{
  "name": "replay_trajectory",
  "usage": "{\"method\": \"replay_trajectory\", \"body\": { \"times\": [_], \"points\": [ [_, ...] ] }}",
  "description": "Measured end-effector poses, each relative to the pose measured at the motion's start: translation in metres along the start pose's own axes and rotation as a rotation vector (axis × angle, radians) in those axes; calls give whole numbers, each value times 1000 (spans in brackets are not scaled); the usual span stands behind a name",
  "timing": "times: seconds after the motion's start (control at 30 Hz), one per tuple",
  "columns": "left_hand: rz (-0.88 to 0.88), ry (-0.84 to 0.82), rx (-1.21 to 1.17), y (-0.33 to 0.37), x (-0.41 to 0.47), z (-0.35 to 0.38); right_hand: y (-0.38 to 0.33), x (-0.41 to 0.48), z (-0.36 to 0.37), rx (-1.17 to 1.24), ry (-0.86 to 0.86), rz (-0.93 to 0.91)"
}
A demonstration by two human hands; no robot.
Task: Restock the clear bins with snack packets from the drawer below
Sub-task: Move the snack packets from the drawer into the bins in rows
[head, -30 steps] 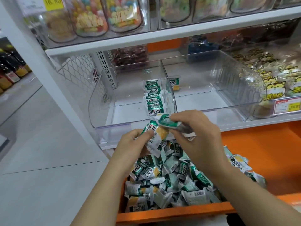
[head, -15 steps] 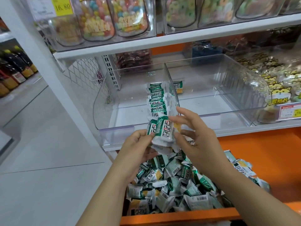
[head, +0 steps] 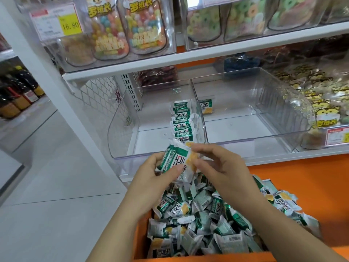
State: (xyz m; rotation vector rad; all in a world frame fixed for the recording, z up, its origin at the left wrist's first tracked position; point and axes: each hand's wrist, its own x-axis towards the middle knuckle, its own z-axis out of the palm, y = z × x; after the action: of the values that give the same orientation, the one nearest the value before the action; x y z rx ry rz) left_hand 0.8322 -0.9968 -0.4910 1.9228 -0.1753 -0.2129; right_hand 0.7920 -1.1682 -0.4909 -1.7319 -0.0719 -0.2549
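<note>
Left hand (head: 151, 173) fingers curl round snack packets (head: 176, 160) at centre frame; right hand (head: 225, 172) fingertips meet their yellow end, grip unclear. Just above, the packet row (head: 181, 122) runs up-frame inside the left clear bin (head: 122, 121), nearer the left hand.

Bright, even shop light; soft glare on plastic, wide-angle bending at edges.

Two bare forearms are angling in from the lower edge, wrists close. The left hand (head: 151, 174) is gripping green-and-white foil snack packets (head: 176, 159) (thumb across the front); the right hand (head: 226, 167) is pinching their right edge, fingers bent.
</note>
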Motion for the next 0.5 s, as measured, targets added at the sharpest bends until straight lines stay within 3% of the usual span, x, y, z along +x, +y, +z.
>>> {"method": "replay_trajectory", "body": {
  "times": [0.17,0.27,0.37,0.5],
  "points": [
    [146,136,114,34,27,-19,11,21,-30,-472,156,-95],
    [230,129,313,54,60,-26,23,29,-40,-824,72,41],
    [211,34,539,55,96,-25,30,29,-43,-960,-3,69],
    [163,-252,811,42,125,-14,29,30,-44,-938,11,47]
  ]
}}
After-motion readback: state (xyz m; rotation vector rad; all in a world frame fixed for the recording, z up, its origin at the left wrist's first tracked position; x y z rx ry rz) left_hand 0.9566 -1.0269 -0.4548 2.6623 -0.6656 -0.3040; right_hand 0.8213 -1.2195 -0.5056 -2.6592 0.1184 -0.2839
